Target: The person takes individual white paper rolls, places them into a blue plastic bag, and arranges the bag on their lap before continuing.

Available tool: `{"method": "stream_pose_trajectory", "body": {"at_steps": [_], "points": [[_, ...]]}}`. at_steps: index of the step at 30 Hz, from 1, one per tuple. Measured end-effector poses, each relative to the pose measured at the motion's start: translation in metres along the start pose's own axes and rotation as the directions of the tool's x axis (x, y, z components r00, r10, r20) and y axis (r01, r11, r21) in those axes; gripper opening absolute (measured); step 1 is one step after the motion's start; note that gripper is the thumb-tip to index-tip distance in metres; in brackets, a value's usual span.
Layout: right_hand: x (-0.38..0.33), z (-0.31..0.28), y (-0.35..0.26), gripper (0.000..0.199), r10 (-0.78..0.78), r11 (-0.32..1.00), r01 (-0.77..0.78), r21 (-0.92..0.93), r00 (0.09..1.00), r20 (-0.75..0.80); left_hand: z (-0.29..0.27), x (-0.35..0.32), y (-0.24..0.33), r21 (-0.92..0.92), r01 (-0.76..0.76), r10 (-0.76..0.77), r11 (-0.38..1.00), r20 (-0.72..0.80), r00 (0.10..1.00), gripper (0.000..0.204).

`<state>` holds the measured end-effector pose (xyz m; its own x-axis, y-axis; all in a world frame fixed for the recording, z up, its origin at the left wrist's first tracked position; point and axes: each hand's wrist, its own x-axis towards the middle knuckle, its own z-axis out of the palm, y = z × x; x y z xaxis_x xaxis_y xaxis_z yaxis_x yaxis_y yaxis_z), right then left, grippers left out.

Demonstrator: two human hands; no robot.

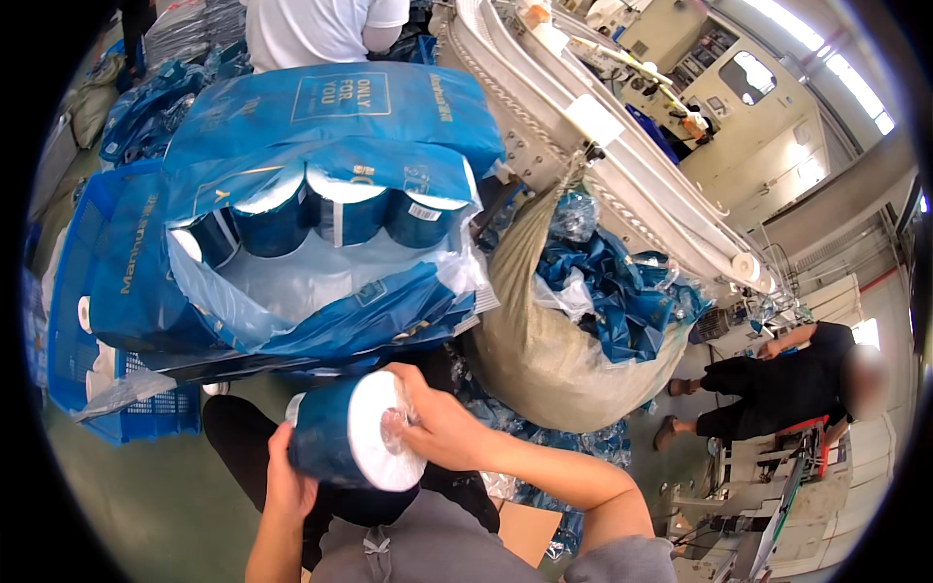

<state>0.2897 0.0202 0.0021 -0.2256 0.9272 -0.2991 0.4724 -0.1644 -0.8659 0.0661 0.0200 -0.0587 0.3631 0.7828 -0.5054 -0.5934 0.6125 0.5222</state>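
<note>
Between my two hands, above my lap, is a toilet paper roll [328,437] in a dark blue wrapper, lying on its side and tilted. My left hand [286,486] grips its left end, thumb on the wrapper. At the other end, where the white paper and the core hole show, my right hand [432,423] curls its fingers over the rim and into the core. Clear film shows at the core. Just beyond, a large blue plastic pack [146,277] lies torn open, with several wrapped rolls [350,220] standing inside.
Under the pack stands a blue plastic crate [70,321]. To the right, a beige woven sack [520,316] holds crumpled blue wrappers [622,301]. A curved conveyor [632,185] runs behind it. A person in white [321,29] is at the back, another in black [768,379] at right.
</note>
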Motion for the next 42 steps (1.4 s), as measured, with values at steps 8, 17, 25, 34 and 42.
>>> {"method": "stream_pose_trajectory", "body": {"at_steps": [8, 17, 25, 34, 42], "points": [[-0.032, 0.031, 0.019, 0.026, -0.091, 0.839, 0.116, -0.531, 0.993, 0.072, 0.022, -0.024, 0.004, 0.876, -0.480, 0.050, -0.044, 0.482, 0.875, 0.058], [-0.023, 0.049, 0.005, 0.022, -0.267, 0.758, 0.261, -0.598, 0.960, 0.080, 0.057, -0.026, 0.015, 0.840, -0.376, 0.033, -0.392, 0.421, 0.906, 0.044], [-0.049, 0.030, 0.027, 0.028, -0.003, 0.999, 0.004, 0.039, 1.000, -0.031, 0.049, -0.029, 0.028, 0.900, -0.397, 0.003, -0.180, 0.404, 0.915, 0.041], [-0.076, 0.017, 0.046, 0.041, -0.175, 0.976, 0.152, -0.158, 0.973, -0.147, 0.036, -0.021, 0.013, 0.880, -0.457, 0.111, -0.127, 0.471, 0.875, 0.033], [-0.047, 0.024, 0.037, 0.059, 0.067, 0.982, -0.059, -0.178, 0.997, 0.040, 0.062, -0.010, -0.012, 0.749, -0.598, 0.011, -0.287, 0.627, 0.779, 0.044]]}}
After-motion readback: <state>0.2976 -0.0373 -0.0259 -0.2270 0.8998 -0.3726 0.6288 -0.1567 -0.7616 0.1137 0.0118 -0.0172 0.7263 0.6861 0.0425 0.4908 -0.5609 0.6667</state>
